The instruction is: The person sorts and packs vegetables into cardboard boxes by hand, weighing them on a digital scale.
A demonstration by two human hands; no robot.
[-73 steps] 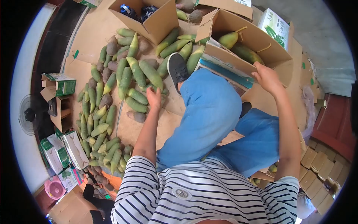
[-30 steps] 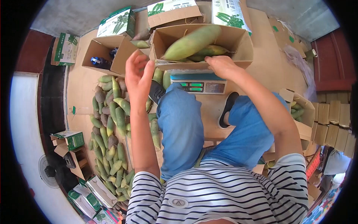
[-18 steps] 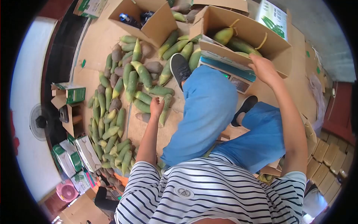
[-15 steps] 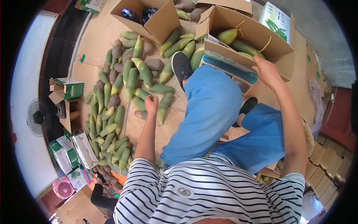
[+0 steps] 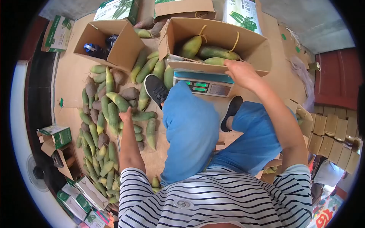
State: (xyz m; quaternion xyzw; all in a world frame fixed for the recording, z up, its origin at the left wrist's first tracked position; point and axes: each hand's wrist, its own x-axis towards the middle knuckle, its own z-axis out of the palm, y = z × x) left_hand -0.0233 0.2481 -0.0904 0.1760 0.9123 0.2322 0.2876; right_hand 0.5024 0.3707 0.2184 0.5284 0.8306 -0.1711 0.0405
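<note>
My left hand [image 5: 126, 115] is among the green radishes on the left, its fingers closed round the lower end of a long green radish [image 5: 118, 101]. My right hand [image 5: 242, 73] pinches the near edge of an open cardboard box [image 5: 251, 48]. Inside this box lie several large green radishes [image 5: 218, 52], and yellow rope handles [image 5: 235, 41] hang at its far wall. A digital scale [image 5: 205, 88] with lit green displays shows beneath the box's near side. My shoe [image 5: 156, 89] rests beside the scale, close to more radishes.
A smaller open box [image 5: 129, 47] holding dark blue items stands at the upper left. Brownish-purple roots [image 5: 130, 93] lie mixed with the radishes. Printed cartons [image 5: 243, 16] stand at the back, with stacked brown boxes [image 5: 327, 127] at the right. Another person [image 5: 327, 173] is partly visible at the lower right.
The view has turned, so the boxes appear further left and more of the scale shows. My left hand has moved further up the pile to another radish. My right hand stays on the box edge.
</note>
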